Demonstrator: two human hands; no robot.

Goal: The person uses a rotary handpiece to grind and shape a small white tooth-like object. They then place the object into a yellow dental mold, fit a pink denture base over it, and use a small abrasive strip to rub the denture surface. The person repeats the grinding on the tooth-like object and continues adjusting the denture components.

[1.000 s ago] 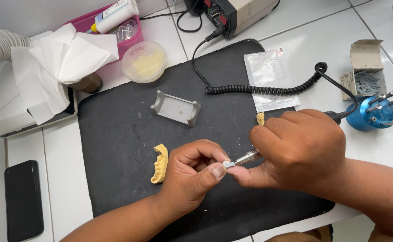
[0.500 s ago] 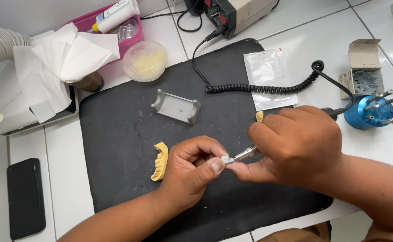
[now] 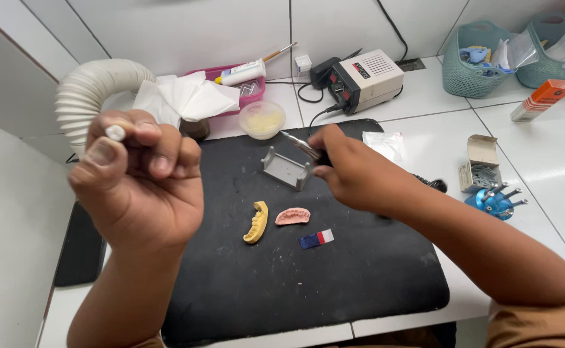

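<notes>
Head view: my left hand [image 3: 137, 187] lifts a small white piece [image 3: 115, 133], fingers pinched on it. Right hand [image 3: 353, 169] grips the handpiece [image 3: 300, 146] over the mat [image 3: 360, 270]. The piece looks light and brittle; hold its sides.

— What packaging sits near the right hand [image 3: 353, 169]?
— A small clear plastic pouch [image 3: 386, 145] lies just beyond it. Farther to its right stands an open grey-brown cardboard box [image 3: 480, 166].
— Anything else?
— An orange-and-white oblong box [image 3: 542, 99] lies well beyond, far right. A white tube [image 3: 244, 73] rests in the pink tray, between both hands, farther back.
</notes>
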